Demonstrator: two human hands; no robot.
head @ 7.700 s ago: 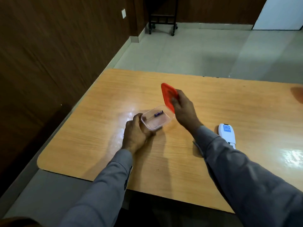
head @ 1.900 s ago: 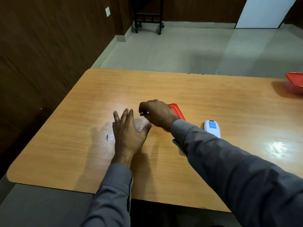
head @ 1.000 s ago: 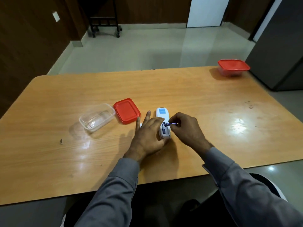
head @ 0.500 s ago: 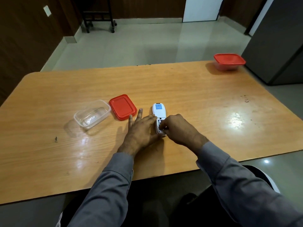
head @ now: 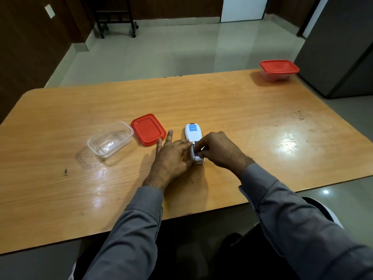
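A white remote-like device (head: 192, 134) lies face down on the wooden table (head: 232, 110), its battery slot open at the near end. My left hand (head: 171, 158) rests flat beside it, fingers straight, steadying its left edge. My right hand (head: 218, 150) has curled fingertips pressing a small battery (head: 195, 148) into the slot; the battery is mostly hidden. To the left stand an empty clear plastic container (head: 111, 139) and its loose red lid (head: 148, 129).
A second container with a red lid (head: 279, 70) stands at the table's far right corner, next to a grey cabinet (head: 343, 47). A small dark speck (head: 65, 171) lies on the left of the table. A black wheeled stand (head: 115, 17) stands on the floor beyond.
My right hand carried the battery from the container to the device and has lowered it into the slot. My left hand moved from the container to the device's side.
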